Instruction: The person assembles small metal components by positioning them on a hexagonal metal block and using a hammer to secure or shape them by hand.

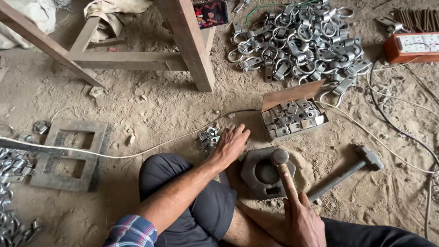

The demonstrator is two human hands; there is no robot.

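Beyond both hands a big heap of steel clamps (302,41) lies on the dirt floor (151,105). Nearer the right hand (302,219), closed around a hammer (280,160) over the metal die block (265,173), sits a box of brackets (292,119); the left hand (231,144), fingers spread, touches small brackets (208,137).

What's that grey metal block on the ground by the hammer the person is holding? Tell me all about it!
The metal block is thick, dull grey and roughly eight-sided, lying flat on the dusty dirt floor. Its top has a round hollow in the middle and a small rectangular slot near the front edge. The round head of the hammer, held in the right hand, sits over its back rim. The left hand is beside it, to its left.
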